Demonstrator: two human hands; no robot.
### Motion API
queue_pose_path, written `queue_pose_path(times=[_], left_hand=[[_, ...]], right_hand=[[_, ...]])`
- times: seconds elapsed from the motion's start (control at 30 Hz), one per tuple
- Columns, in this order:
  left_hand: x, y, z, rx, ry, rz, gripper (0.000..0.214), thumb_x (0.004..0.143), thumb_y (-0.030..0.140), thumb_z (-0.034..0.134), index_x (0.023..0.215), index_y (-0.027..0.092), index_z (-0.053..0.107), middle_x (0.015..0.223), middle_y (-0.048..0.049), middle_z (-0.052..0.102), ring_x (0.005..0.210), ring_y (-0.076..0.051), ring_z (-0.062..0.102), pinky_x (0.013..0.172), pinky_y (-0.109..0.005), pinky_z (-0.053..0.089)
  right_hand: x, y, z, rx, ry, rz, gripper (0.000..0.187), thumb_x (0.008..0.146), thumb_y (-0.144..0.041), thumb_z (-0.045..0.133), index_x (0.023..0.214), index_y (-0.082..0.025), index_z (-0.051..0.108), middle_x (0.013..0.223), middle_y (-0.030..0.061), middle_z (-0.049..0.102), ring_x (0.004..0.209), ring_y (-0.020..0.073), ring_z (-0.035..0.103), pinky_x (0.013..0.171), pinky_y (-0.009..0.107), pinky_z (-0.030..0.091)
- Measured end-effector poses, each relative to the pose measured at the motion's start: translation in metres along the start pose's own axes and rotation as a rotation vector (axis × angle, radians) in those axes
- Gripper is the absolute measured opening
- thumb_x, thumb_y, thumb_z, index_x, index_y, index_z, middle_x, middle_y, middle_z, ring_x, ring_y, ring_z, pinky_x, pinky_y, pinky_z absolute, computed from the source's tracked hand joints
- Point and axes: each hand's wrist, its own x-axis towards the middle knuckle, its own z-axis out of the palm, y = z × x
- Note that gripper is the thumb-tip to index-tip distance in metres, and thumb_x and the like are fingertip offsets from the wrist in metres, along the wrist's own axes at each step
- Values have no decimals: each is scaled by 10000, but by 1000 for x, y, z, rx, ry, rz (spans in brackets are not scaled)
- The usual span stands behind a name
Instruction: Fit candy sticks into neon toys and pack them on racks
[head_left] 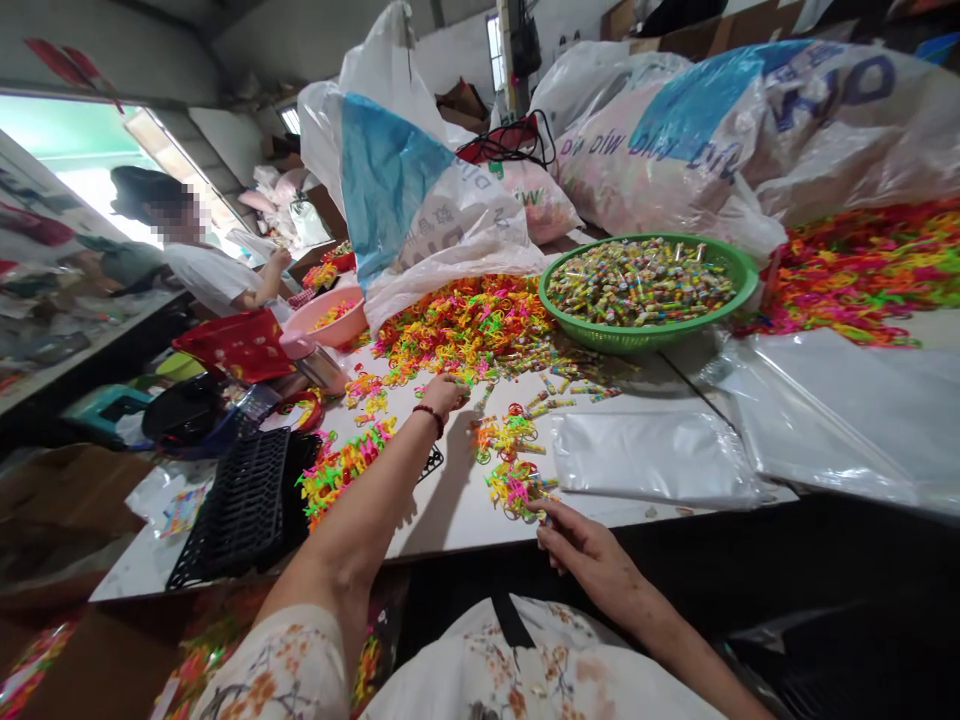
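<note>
**Two hands among bright plastic pieces beside the green basket**

The green basket (739, 268) stands on the white surface (450, 515), filled with small wrapped sweets (637, 282). Just left of the basket a broad pile of plastic pieces (465, 325) in yellow, orange, pink and green spreads out from the mouth of a large white and blue sack (420, 200).

The left hand (446, 392), with a red bracelet (429, 414) on its wrist, reaches to the near edge of that pile, below and left of the basket. Its fingers curl down onto the pieces; I cannot tell whether they have closed on any.

The right hand (577, 540) lies well below the basket, at the near edge of the surface. Its fingertips are drawn together against a small cluster of pieces (514, 485); whether one is pinched between them cannot be told.

A flat stack of clear plastic bags (652, 455) lies directly below the basket, just right of the cluster. Far left of the basket are a pink bowl (330, 327) and a black crate (240, 505), and beyond them another person (202, 272) in a white top bends over their own work.
</note>
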Motion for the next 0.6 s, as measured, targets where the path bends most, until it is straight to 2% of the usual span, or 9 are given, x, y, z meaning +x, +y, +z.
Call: queue_pose_path(times=[0.07,0.17,0.27,0.37,0.47,0.53,0.6], left_hand=[[-22,0,0,-56,-38,-22,154,773,141,693,860,131,566,752,-25,611,660,-115,625,656,-269,523],[-60,-6,-3,-161,-109,-14,249,682,151,749,816,157,539,696,6,598,645,-125,653,648,-258,519],[-95,-16,-8,-301,-182,16,350,595,218,815,827,162,559,726,16,613,641,-126,661,638,-250,518],[-118,-26,-14,-349,-208,44,399,555,271,848,823,159,574,734,24,614,624,-117,656,608,-230,496],[-124,-30,-23,-235,-246,14,398,568,299,839,836,145,588,703,18,605,564,-106,630,534,-209,438],[-117,-26,-34,-127,-263,-22,372,583,286,818,835,139,587,660,12,596,523,-107,605,498,-212,405],[-103,-14,-49,-55,-207,-11,305,604,249,781,790,152,559,597,29,565,495,-97,571,510,-223,417]], right_hand=[[2,-1,-2,-39,45,-45,430,906,-487,529,1239,-224,596,867,17,604,725,143,540,678,266,462],[6,-6,-3,-71,98,-127,344,911,-463,539,1138,-219,622,953,23,619,857,161,549,800,275,442],[13,-15,-1,-43,111,-150,296,906,-462,547,1022,-199,619,904,15,610,832,157,528,773,265,424],[17,-23,5,-3,99,-155,278,896,-463,561,945,-191,597,849,2,583,791,146,504,729,250,409],[19,-26,12,-11,61,-170,270,899,-459,556,933,-194,592,849,-3,567,799,143,490,737,245,401],[17,-25,16,-60,49,-162,268,900,-459,550,919,-195,593,832,-9,548,783,140,474,728,243,395],[15,-23,20,-123,43,-139,277,898,-467,544,884,-194,590,802,-13,523,755,138,457,704,239,391]])
